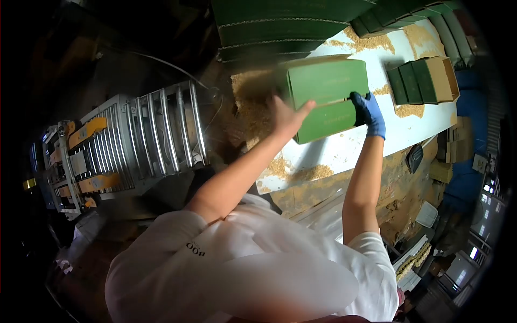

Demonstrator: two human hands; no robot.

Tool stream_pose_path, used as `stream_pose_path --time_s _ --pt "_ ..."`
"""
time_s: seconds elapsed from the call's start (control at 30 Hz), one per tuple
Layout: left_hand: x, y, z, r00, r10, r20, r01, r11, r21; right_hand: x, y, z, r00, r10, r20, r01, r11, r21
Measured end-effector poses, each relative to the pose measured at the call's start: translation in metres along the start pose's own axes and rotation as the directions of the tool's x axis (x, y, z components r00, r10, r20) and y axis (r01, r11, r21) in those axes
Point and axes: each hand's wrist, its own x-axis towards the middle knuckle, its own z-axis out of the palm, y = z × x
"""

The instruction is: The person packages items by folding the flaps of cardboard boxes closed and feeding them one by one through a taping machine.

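Note:
A green cardboard box (327, 81), its top flaps meeting at a narrow gap, is between my two hands over the white table. My bare left hand (290, 116) grips its near left side, thumb laid on the top and the other fingers blurred along the side. On the right end, my right hand (370, 114) in a blue and black glove holds the box with its thumb near the gap. Whatever is inside the box stays hidden.
The white table (344, 156) carries patches of sawdust-like crumbs (315, 172). Stacked green boxes (280, 24) stand at the back, with an open-topped green box (423, 81) at the right. A metal roller conveyor (161, 132) lies to the left.

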Motion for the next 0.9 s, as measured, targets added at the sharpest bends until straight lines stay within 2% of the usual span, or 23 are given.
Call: stream_pose_path --time_s 0.03,0.07,0.13,0.17,0.23,0.27,0.3,0.37,0.4,0.43,0.53,0.63,0.7,0.73,0.77,0.8,0.83,0.87,0.9 --pt "-0.008 0.010 -0.004 0.977 0.211 -0.007 -0.211 0.976 0.050 -0.010 -0.006 -0.006 0.999 0.027 -0.036 -0.032 0.992 -0.125" --pt "-0.015 0.020 -0.008 0.914 0.405 -0.013 -0.401 0.910 0.100 -0.018 0.010 -0.016 0.997 -0.052 -0.064 0.044 0.991 -0.128" --pt "-0.040 0.080 -0.025 0.716 0.698 0.020 -0.666 0.674 0.320 -0.041 0.015 -0.013 0.921 -0.287 -0.262 0.245 0.952 -0.184" --pt "-0.052 0.094 -0.031 0.690 0.710 0.137 -0.717 0.646 0.263 -0.060 0.013 -0.003 0.843 -0.358 -0.402 0.294 0.932 -0.212" --pt "-0.078 0.117 -0.030 0.611 0.787 0.086 -0.790 0.613 -0.008 -0.108 0.015 0.036 0.672 -0.397 -0.625 0.321 0.917 -0.236" --pt "-0.086 0.133 -0.035 0.504 0.859 0.087 -0.862 0.507 -0.011 -0.129 0.017 0.053 0.613 -0.380 -0.693 0.307 0.923 -0.233" --pt "-0.096 0.137 -0.036 0.471 0.879 0.067 -0.879 0.475 -0.046 -0.145 0.019 0.067 0.568 -0.361 -0.740 0.296 0.928 -0.226" --pt "-0.118 0.148 -0.039 0.403 0.915 0.026 -0.908 0.403 -0.112 -0.166 0.019 0.080 0.537 -0.319 -0.781 0.274 0.941 -0.197" --pt "-0.124 0.152 -0.037 0.296 0.952 -0.074 -0.954 0.291 -0.076 -0.171 0.016 0.078 0.538 -0.304 -0.786 0.267 0.946 -0.184" --pt "-0.129 0.148 -0.048 0.292 0.956 -0.033 -0.953 0.288 -0.096 -0.174 0.013 0.074 0.548 -0.288 -0.785 0.260 0.951 -0.167" --pt "-0.121 0.145 -0.075 0.335 0.940 -0.071 -0.942 0.333 -0.036 -0.178 -0.002 0.061 0.649 -0.250 -0.719 0.244 0.963 -0.115" --pt "-0.100 0.137 -0.151 0.569 0.817 0.096 -0.821 0.559 0.113 -0.174 -0.016 0.062 0.841 -0.154 -0.519 0.175 0.985 -0.008" --pt "-0.095 0.123 -0.218 0.783 0.607 0.138 -0.621 0.749 0.230 -0.163 -0.018 0.087 0.958 -0.098 -0.269 0.117 0.992 0.055" --pt "-0.097 0.110 -0.249 0.882 0.460 0.100 -0.471 0.853 0.224 -0.156 -0.025 0.124 0.988 -0.094 -0.124 0.101 0.993 0.056" --pt "-0.097 0.091 -0.280 0.955 0.296 0.007 -0.296 0.954 0.041 -0.152 -0.079 0.206 0.998 -0.049 0.031 0.053 0.992 -0.118" --pt "-0.099 0.065 -0.319 0.991 0.119 -0.056 -0.123 0.990 -0.069 -0.140 -0.042 0.251 0.994 -0.106 0.024 0.103 0.989 0.105" --pt "-0.100 0.054 -0.360 0.994 0.006 -0.111 -0.004 1.000 0.021 -0.125 -0.022 0.295 0.989 0.119 0.085 -0.126 0.989 0.077" --pt "-0.095 0.024 -0.397 0.984 -0.143 -0.106 0.123 0.976 -0.177 -0.110 0.016 0.350 1.000 -0.001 0.019 0.001 1.000 -0.019" --pt "-0.092 0.004 -0.433 0.968 -0.166 -0.189 0.131 0.974 -0.185 -0.131 -0.039 0.413 0.985 0.129 0.119 -0.125 0.991 -0.038"
